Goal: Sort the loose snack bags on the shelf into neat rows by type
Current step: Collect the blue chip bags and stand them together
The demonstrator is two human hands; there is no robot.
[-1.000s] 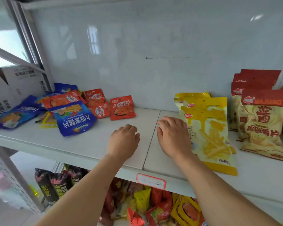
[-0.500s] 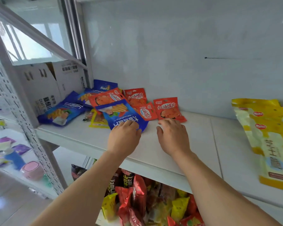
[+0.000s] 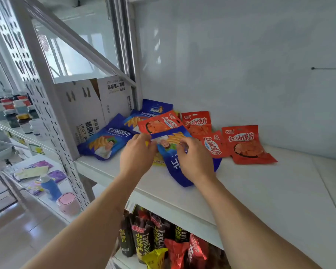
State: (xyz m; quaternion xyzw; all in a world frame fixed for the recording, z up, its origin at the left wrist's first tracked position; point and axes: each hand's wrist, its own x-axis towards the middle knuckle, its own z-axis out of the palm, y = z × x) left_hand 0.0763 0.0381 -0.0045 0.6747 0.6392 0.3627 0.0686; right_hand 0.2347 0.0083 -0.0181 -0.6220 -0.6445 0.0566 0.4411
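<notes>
A loose pile of snack bags lies at the left end of the white shelf (image 3: 260, 191). My left hand (image 3: 137, 154) and my right hand (image 3: 194, 160) both grip the near blue bag (image 3: 172, 164), one on each side of its top edge. Beneath it shows a yellow bag (image 3: 158, 161). Two more blue bags (image 3: 105, 141) lie to the left and behind. Several red bags sit behind and to the right, the rightmost red bag (image 3: 247, 145) lying alone and flat.
A white cardboard box (image 3: 89, 107) stands beyond the shelf's left upright (image 3: 52, 113). The white back wall (image 3: 241, 65) closes the shelf behind. The lower shelf holds dark, red and yellow snack bags (image 3: 163, 239). A pink container (image 3: 68, 202) sits on a low surface at left.
My view swung left, away from the yellow and red rows. Both hands moved forward onto the near blue bag and took hold of it.
</notes>
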